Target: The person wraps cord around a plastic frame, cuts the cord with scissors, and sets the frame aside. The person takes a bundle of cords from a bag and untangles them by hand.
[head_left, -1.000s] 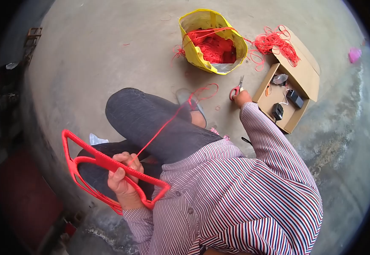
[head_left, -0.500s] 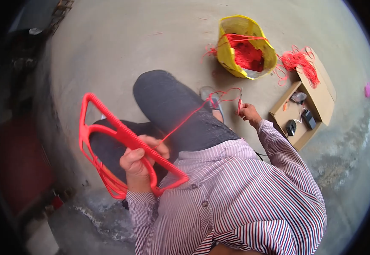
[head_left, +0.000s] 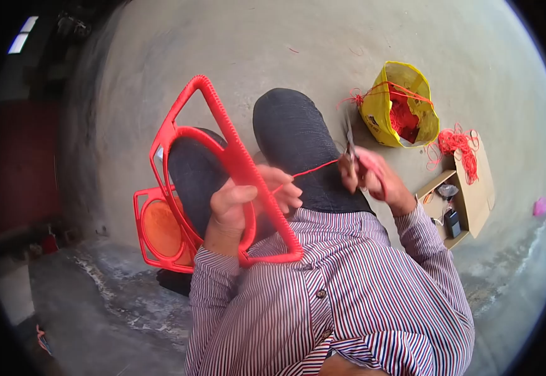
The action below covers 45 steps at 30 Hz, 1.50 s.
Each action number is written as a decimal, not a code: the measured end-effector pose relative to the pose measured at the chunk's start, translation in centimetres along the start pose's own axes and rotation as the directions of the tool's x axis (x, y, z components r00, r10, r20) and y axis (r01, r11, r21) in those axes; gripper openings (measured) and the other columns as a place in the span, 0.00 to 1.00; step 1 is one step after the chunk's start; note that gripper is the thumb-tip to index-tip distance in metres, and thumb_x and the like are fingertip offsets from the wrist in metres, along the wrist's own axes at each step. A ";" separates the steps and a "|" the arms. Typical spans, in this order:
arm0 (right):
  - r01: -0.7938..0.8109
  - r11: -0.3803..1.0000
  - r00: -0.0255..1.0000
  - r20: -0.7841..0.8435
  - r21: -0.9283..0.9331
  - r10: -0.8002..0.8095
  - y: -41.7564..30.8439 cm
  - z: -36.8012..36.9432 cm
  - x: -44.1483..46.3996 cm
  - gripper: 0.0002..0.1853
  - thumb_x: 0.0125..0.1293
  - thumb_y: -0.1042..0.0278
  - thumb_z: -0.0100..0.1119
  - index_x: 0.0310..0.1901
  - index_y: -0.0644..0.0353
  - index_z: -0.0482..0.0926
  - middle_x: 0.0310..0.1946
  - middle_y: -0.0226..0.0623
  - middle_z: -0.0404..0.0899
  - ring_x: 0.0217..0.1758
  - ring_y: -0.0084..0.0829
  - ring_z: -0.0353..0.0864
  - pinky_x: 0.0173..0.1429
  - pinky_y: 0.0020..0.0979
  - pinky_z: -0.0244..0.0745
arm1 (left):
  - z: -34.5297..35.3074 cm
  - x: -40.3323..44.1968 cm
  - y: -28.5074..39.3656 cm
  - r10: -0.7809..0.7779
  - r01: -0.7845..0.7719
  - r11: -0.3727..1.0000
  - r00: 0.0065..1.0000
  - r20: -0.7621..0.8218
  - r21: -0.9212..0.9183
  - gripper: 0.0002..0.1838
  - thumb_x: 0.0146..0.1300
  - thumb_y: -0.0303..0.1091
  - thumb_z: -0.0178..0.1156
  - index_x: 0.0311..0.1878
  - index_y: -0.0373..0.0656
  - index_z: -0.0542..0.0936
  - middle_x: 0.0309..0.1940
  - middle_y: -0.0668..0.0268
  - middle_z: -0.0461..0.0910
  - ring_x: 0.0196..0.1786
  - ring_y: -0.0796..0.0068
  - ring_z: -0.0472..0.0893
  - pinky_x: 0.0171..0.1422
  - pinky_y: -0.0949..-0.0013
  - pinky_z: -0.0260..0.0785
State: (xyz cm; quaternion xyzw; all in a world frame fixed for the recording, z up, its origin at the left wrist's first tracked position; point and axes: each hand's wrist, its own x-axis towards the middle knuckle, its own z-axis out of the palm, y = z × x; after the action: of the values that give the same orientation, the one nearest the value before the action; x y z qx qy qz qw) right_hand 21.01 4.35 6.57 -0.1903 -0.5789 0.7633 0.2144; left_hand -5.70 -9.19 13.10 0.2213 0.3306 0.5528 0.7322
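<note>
Roughly, concrete floor (head_left: pixel 323 44): bag and box sit on it; stray red scraps (head_left: pixel 293 50) too, minor clutter.
Striped shirt (head_left: pixel 373 276), dark trousers (head_left: pixel 291 131): right under the work; cloth could get nicked, cause: scissors (head_left: pixel 350 150) so near the right thigh.
Red frame (head_left: pixel 238 153): looks cord-wrapped, inner ring, tilted over left thigh, in left hand (head_left: pixel 232 200); may twist or drop if taut cord (head_left: pixel 315 169) gets yanked against a one-handed hold.
Yellow bag (head_left: pixel 376 119): beyond right hand (head_left: pixel 373 175), red cord pile (head_left: pixel 403 122) inside, strands across mouth; snag risk if pulled crosswise.
Cardboard box (head_left: pixel 477 210): near right forearm, black adapter (head_left: pixel 452 223) inside, cord heap (head_left: pixel 464 153) on flap; sleeve brush could shift the heap, tangles likely.
Orange disc (head_left: pixel 163 232): set in red surround left of the thigh; joined to frame or not, can't tell.
Left fingers: curled round the frame bar, thumb opposite; look loose, so slip possible.
Right fingers: grasping scissors, cord reaching them; pinch unclear, blurred.
Scissors: blades up, gap unreadable; hasty snip could cut wrong spot or wrapping.
Cord: runs hand to hand; slack would probably loosen the wrap.
</note>
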 end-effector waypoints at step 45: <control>0.260 0.933 0.965 0.109 -0.249 -0.240 -4.6 7.2 4.6 0.21 0.60 0.51 0.67 0.34 0.62 0.71 0.22 0.36 0.72 0.23 0.30 0.73 0.30 0.31 0.70 | 0.4 0.7 -3.5 -0.132 0.140 0.990 0.929 -0.347 -0.002 0.12 0.59 0.31 0.68 0.45 0.40 0.80 0.35 0.66 0.84 0.32 0.78 0.81 0.33 0.75 0.70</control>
State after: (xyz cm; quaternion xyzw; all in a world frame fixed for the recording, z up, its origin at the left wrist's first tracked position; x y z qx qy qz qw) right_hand 13.72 2.18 12.70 -0.1123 -0.7015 0.6537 0.2605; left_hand -2.98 -9.50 10.84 0.1054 0.4749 0.5275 0.6965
